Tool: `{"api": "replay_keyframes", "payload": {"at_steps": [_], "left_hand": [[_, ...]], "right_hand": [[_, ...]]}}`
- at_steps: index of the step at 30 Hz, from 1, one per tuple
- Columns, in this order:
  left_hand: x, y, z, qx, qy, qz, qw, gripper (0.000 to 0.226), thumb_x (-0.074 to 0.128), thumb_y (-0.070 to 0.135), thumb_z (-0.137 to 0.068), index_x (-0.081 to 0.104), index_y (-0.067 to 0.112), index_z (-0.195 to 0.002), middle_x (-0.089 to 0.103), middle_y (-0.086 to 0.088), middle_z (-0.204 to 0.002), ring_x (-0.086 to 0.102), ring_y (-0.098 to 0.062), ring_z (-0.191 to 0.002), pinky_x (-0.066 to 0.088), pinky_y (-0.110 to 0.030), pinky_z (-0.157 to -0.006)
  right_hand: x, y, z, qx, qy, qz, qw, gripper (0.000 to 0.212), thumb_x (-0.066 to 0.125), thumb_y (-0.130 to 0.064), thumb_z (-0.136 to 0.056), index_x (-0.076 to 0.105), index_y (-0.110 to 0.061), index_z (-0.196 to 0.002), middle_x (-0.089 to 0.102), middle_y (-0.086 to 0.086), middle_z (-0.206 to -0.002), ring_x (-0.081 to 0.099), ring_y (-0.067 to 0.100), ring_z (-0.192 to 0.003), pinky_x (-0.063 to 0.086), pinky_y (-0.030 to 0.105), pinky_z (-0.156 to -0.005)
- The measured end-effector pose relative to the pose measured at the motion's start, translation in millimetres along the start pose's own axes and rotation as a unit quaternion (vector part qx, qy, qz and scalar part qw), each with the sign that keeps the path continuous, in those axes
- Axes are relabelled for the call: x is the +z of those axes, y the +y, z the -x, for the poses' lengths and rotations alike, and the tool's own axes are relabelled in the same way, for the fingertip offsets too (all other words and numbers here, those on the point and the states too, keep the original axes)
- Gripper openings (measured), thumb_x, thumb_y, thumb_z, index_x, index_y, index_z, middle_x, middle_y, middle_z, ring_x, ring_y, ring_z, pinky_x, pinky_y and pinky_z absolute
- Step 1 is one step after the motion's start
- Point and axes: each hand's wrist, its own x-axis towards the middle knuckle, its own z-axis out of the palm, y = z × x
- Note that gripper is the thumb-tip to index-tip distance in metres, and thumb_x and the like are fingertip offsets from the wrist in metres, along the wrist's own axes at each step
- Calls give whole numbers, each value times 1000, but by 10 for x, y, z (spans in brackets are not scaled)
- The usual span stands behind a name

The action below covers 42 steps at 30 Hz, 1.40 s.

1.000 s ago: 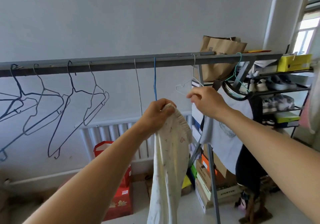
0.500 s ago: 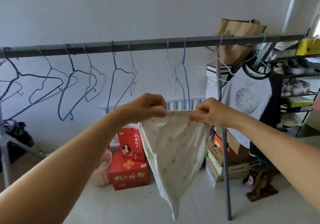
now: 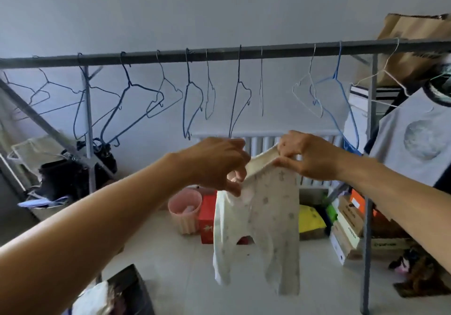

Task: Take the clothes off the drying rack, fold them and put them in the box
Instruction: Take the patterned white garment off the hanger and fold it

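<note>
Cream star-print cotton baby trousers [image 3: 266, 219] hang below grey metal drying rack [image 3: 219, 54]. Left hand [image 3: 217, 165] and right hand [image 3: 307, 156] pinch the waistband. Print possibly stars; blurred.

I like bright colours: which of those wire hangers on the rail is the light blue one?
The light blue wire hanger hangs near the rail's right end, above the right hand. Its neighbours are white; those further left are dark or grey.

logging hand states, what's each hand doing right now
Left hand: fingers pinch the small white pants at the waistband.
Right hand: pinches the same waistband.
</note>
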Motion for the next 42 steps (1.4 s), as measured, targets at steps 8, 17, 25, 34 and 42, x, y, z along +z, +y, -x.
{"api": "replay_keyframes", "payload": {"at_steps": [8, 17, 25, 34, 42], "left_hand": [[104, -54, 458, 46, 68, -14, 997, 48, 46, 70, -88, 74, 32, -92, 63, 21, -92, 42, -8, -101, 34, -28, -81], [189, -498, 809, -237, -5, 259, 937, 26, 57, 52, -90, 60, 34, -72, 65, 10, -87, 59, -4, -81, 47, -21, -71], [278, -600, 805, -328, 108, 280, 896, 34, 80, 31, -79, 57, 17, -59, 47, 8, -52, 38, -2, -45, 33, -11, -48], [298, -531, 650, -379, 23, 223, 898, 30, 49, 24, -95, 60, 9, -72, 62, -9, -80, 53, -20, -69, 42, -31, -59], [358, -539, 673, -421, 54, 357, 832, 35, 47, 29, -100, 54, 13, -70, 49, 2, -67, 45, -15, -64, 33, -26, -56]], "right_hand": [[231, -55, -437, -70, 2, -2, 998, 17, 62, -31, -92, 74, -22, -84, 61, -13, -92, 40, 7, -97, 37, 27, -82], [194, -120, -694, -46, -64, 9, 997, 61, 28, -70, -83, 67, -23, -81, 59, -4, -84, 43, 4, -83, 41, 29, -73], [282, -176, -834, -36, 11, -186, 982, 26, 71, -25, -86, 67, -11, -65, 61, -3, -60, 54, 9, -54, 44, 20, -50], [347, -485, -1037, -81, 30, -192, 978, 7, 59, -14, -94, 53, -16, -98, 57, 3, -83, 53, 11, -71, 48, 27, -64], [367, -533, -1229, -4, 9, -159, 987, 10, 59, -17, -95, 66, -13, -101, 64, -2, -91, 61, 14, -87, 46, 24, -72]]}}
